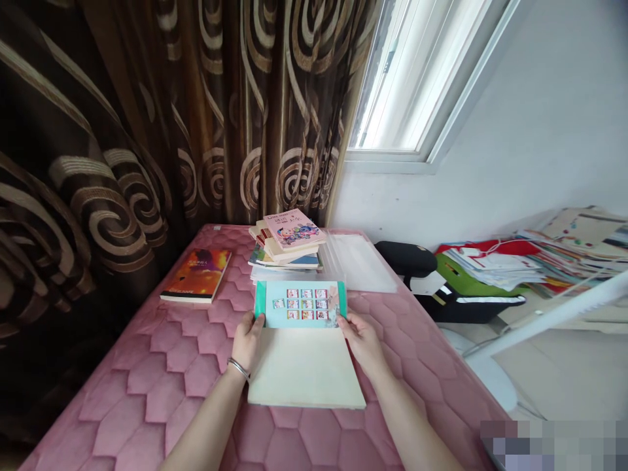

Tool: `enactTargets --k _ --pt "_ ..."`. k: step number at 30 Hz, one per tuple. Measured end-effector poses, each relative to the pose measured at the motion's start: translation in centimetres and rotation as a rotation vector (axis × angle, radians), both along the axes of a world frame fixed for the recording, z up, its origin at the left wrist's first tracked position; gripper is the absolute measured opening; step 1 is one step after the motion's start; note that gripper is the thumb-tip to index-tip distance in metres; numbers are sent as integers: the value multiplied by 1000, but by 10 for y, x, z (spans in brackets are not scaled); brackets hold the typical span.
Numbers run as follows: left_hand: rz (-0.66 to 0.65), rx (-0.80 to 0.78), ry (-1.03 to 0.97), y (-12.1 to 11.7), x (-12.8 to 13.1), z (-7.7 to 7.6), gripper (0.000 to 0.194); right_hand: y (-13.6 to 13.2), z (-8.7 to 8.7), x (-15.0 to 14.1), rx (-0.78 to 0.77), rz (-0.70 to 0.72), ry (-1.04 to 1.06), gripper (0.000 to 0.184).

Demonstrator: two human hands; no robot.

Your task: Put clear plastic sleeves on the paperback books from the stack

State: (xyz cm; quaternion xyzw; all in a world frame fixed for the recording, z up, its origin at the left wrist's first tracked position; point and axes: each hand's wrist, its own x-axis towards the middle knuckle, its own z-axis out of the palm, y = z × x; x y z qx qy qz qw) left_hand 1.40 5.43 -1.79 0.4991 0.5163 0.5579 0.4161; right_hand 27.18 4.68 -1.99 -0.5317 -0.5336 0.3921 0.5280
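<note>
An open book [305, 366] lies in front of me on the pink quilted surface [206, 366], its near side a blank cream page. Its far side is a light-blue cover [275, 317] with rows of small pictures and green strips at both ends. My left hand [248, 340] grips the cover's left edge, thumb on top, with a metal bangle at the wrist. On the right edge, my right hand [362, 341] pinches the cover near the fold. Fingers under the book are hidden from view.
Behind the book stands a pile of books topped by a pink one [293, 230]. An orange book [197, 275] lies to the left. Translucent plastic sheets [360, 265] lie at the back right. Beyond the right edge are a white lamp arm [549, 317] and stacked papers [495, 265].
</note>
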Motion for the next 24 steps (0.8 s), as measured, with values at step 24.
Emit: enactTargets --k 24 --pt "17 -4 -2 1 1 -1 36 0 1 4 -20 48 42 41"
